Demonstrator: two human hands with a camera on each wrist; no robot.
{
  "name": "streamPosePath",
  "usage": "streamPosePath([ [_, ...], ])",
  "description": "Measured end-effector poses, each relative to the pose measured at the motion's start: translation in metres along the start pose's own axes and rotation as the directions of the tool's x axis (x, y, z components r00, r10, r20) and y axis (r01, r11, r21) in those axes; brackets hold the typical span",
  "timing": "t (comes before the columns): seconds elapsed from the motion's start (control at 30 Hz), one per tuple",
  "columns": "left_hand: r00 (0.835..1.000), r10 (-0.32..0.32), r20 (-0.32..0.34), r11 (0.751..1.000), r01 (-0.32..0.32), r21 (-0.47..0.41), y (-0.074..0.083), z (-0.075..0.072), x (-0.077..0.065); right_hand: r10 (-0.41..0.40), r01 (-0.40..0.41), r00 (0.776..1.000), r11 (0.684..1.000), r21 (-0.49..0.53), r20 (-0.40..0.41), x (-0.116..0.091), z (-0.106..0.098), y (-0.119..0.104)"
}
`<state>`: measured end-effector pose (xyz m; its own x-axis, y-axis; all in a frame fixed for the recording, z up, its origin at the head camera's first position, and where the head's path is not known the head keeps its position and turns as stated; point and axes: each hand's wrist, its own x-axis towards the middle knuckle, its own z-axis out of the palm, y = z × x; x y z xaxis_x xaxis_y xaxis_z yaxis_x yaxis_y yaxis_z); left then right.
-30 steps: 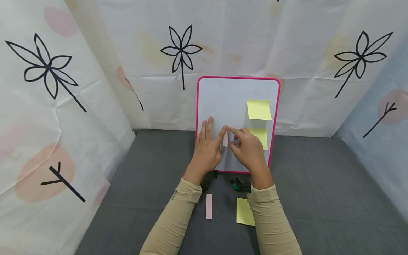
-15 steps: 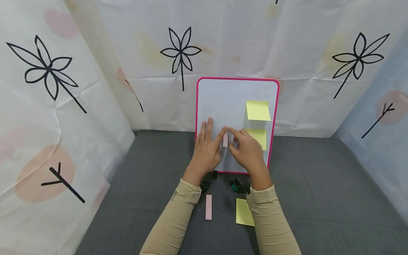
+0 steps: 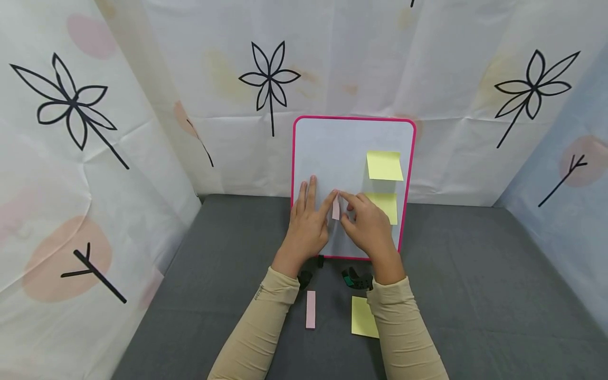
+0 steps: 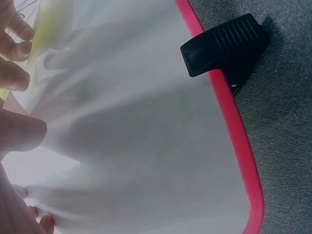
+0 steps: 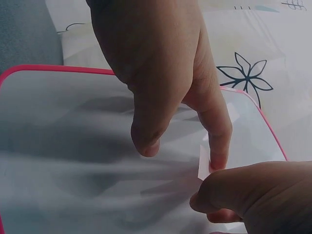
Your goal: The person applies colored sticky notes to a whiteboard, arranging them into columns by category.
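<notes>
A whiteboard [image 3: 328, 142] with a pink frame stands upright in the head view. On its middle hangs a narrow pink sticky strip [image 3: 335, 209], its lower end lifted off the board in the right wrist view. My left hand [image 3: 306, 227] lies on the board with fingers spread, index fingertip at the strip's top. From the other side my right hand [image 3: 371, 224] reaches the same spot with its index finger; its thumb is apart and the other fingers are bent. Two yellow sticky notes, an upper note [image 3: 385, 165] and a lower note [image 3: 387, 206], are on the board's right side.
A pink strip pad [image 3: 311, 310] and a yellow note pad [image 3: 363, 316], partly covered by the right sleeve, lie on the grey tabletop [image 3: 228, 274]. A black clip [image 4: 224, 44] grips the board's bottom edge. Patterned cloth [image 3: 228, 153] closes off the back and sides.
The right thumb has shifted slightly beside the strip and the index finger stays at its top. The left hand keeps its place. The head view has tilted very slightly.
</notes>
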<state>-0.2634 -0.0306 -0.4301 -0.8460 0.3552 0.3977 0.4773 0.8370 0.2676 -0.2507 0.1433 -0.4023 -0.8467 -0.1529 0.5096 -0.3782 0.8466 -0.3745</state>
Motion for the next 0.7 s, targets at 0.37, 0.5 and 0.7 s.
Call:
streamPosePath([
  [0.37, 1.000, -0.006, 0.009, 1.000, 0.006, -0.009, -0.0005, 0.0005, 0.0004, 0.020, -0.021, 0.999, 1.000, 0.004, 0.034, 0.0003, 0.0009, -0.0006],
  [0.5, 1.000, -0.004, -0.001, 1.000, 0.004, -0.017, -0.0009, 0.0007, 0.0003, 0.021, -0.022, 0.999, 1.000, 0.004, 0.029, 0.0007, 0.0013, 0.0007],
  [0.7, 1.000, 0.009, -0.018, 1.000, -0.009, -0.022, -0.0009, 0.0006, 0.0001, 0.024, -0.024, 1.000, 1.000, 0.003, 0.018, 0.0005, 0.0015, 0.0024],
])
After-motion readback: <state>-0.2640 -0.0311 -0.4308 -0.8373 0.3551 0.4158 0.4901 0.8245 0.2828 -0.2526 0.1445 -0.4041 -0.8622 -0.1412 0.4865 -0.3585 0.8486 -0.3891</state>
